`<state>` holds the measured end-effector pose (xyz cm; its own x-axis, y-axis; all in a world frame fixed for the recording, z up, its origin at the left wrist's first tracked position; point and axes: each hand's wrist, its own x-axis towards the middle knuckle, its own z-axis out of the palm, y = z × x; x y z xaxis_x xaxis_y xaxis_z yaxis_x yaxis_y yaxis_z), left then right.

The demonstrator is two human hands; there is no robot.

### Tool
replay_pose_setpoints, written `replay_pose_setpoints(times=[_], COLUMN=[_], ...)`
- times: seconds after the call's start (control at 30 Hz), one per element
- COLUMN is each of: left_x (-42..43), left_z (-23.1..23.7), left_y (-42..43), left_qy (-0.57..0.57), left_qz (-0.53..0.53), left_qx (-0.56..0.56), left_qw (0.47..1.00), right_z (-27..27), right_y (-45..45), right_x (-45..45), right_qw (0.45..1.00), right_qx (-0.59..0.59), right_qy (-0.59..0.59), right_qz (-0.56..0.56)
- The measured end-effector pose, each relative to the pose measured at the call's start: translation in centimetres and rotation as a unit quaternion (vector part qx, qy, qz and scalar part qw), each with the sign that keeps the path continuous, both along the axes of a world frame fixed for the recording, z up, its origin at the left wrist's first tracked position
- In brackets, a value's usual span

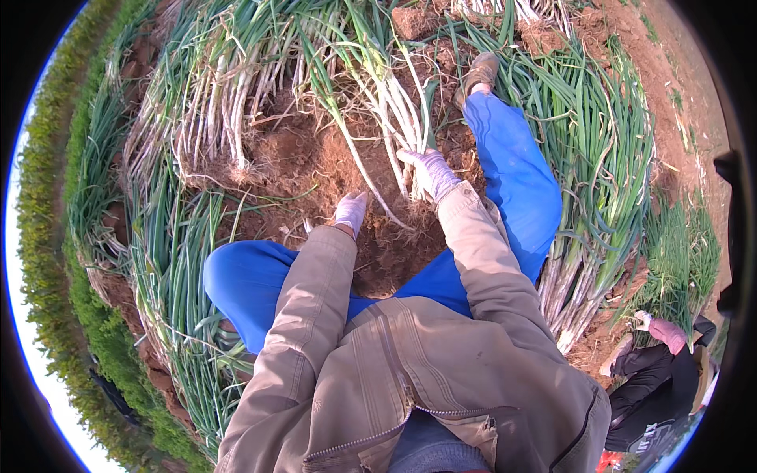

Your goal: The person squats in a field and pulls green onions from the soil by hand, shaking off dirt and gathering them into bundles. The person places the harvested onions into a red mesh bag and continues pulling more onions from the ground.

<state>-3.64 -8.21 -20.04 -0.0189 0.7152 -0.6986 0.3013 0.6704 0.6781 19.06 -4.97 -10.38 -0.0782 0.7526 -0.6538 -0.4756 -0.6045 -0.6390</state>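
Note:
My right hand [433,169], in a pale glove, is closed around the lower white stalks of a bunch of green onions [397,97]; their green tops point away from me and the roots hang by the soil. A single green onion stalk [362,158] lies slantwise between my hands, its root end near the bunch's roots. My left hand [351,211], also gloved, is low over the brown soil, left of that stalk. Its fingertips are partly hidden, and whether it holds anything is unclear.
Piled green onions [222,112] lie ahead to the left, with more beside my left knee [183,278]. Another long pile [585,148] lies right of my blue-trousered leg [514,159]. Clods of soil [412,22] lie ahead. A co-worker in dark clothes [656,384] is at the lower right.

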Motion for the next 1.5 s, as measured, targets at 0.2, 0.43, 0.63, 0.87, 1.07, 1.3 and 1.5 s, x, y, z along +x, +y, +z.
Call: replay_pose_setpoints(times=[0.2,0.43,0.63,0.87,1.07,1.3,1.5], left_x=[2.3,2.5,2.8,2.6,-0.8,-13.0,-29.0], left_z=[1.4,8.3,6.2,13.7,16.3,29.3,34.2], left_y=[-2.2,1.0,2.2,2.3,7.1,7.6,3.7], left_qy=[-0.27,-0.293,-0.375,-0.671,-0.753,-0.73,-0.55], left_qz=[0.025,0.059,0.09,0.15,0.277,0.219,0.195], left_qx=[-0.103,-0.025,0.026,-0.096,0.03,0.137,0.381], left_qw=[0.957,0.954,0.922,0.72,0.596,0.633,0.717], right_z=[-13.0,-6.7,-1.3,10.7,14.0,18.8,22.4], right_y=[-2.1,-4.6,-4.4,-8.1,-8.8,-5.4,-6.6], right_x=[-3.8,-4.4,-4.8,-7.5,-6.0,-6.6,-6.2], right_qw=[0.902,0.985,0.997,0.958,0.94,0.806,0.682], right_qx=[0.142,0.08,0.047,0.188,0.108,0.314,0.387], right_qy=[-0.289,0.011,-0.009,0.004,-0.014,-0.234,-0.367], right_qz=[0.289,0.153,0.056,0.218,0.322,0.443,0.5])
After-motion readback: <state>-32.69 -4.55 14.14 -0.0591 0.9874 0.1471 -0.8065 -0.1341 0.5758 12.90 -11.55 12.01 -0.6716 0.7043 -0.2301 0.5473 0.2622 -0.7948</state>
